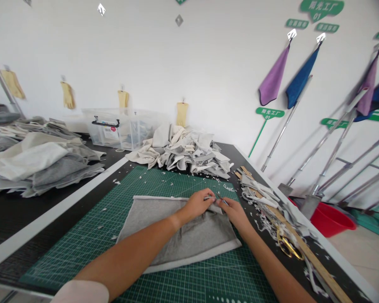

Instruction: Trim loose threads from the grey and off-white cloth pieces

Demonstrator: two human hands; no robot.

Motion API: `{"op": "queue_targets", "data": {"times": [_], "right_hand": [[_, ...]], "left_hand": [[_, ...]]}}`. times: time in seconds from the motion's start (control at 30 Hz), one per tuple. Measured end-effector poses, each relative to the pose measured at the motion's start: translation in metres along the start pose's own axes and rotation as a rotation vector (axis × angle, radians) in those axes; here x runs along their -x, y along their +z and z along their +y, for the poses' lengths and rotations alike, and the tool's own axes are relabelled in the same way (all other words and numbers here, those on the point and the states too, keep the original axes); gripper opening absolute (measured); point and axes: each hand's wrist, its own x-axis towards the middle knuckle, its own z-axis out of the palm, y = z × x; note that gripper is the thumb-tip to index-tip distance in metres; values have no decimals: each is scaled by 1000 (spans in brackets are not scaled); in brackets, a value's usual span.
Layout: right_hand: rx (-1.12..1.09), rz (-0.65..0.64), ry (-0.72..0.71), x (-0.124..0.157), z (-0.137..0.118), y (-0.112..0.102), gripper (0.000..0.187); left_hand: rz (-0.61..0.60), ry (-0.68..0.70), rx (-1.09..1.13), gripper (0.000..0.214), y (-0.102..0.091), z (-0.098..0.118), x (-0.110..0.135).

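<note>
A grey cloth [177, 240] with pale edges lies spread on the green cutting mat [91, 248]. At its far right corner, my left hand [197, 205] is closed, thumb and fingers pinching the bunched cloth edge. Close beside it, my right hand [233, 211] is closed round a small, thin, dark metal tool [222, 199], whose tip points toward my left fingers. The tool is too small to tell its kind. A thin metallic glint shows at my left fingertips. Part of the cloth is hidden under my left forearm.
A heap of pale and grey cloths [189, 151] lies behind the mat, and stacked cloths [47, 164] lie left. A clear plastic bin [113, 128] stands behind. Right are cloth scraps [262, 193], gold-handled scissors [287, 244] and a wooden strip [312, 256]. A red basin [331, 219] stands beyond the table.
</note>
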Motion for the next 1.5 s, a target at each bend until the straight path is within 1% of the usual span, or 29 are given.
{"op": "queue_targets", "data": {"times": [0.1,0.2,0.3,0.37,0.47,0.57,0.67,0.83,0.93,1.0,1.07,1.13,1.2,1.27,1.33,1.4,1.5], "right_hand": [[-32,-24,71,4,-8,-2,44],[-77,-117,146,11,-22,-4,47],[-105,-210,195,18,-35,-7,48],[-111,-249,198,19,-38,-9,46],[-35,-254,114,16,-33,-12,42],[99,-199,23,9,-19,-16,37],[157,-187,1,6,-7,-22,34],[167,-243,27,8,-2,-27,28],[145,-241,69,9,-6,-22,26],[125,-221,134,10,-10,-18,26],[85,-188,218,11,-16,-14,28],[-7,-132,292,12,-22,-12,31],[-175,-48,329,12,-29,-13,36],[-375,6,327,11,-35,-18,41],[-504,5,313,11,-40,-24,45],[-541,-11,305,11,-44,-30,47],[-594,-78,327,15,-49,-30,51]], "left_hand": [[35,1,9,25,-1,1,0],[91,-3,10,27,-2,2,0],[136,-38,-6,29,-3,2,-1],[173,-50,-27,30,-4,3,-2],[239,-45,-52,31,-8,8,-4],[307,-34,-88,29,-15,19,-7],[391,12,-124,27,-27,32,-11],[517,100,-228,25,-54,57,-22],[555,139,-255,24,-68,75,-25],[565,153,-248,23,-76,88,-26],[571,150,-240,23,-82,101,-26],[575,145,-241,23,-90,113,-26],[576,150,-249,23,-99,123,-26],[574,165,-251,22,-111,130,-26],[558,174,-240,22,-123,137,-25],[526,176,-215,23,-132,144,-24],[460,179,-167,24,-138,152,-21]]}}
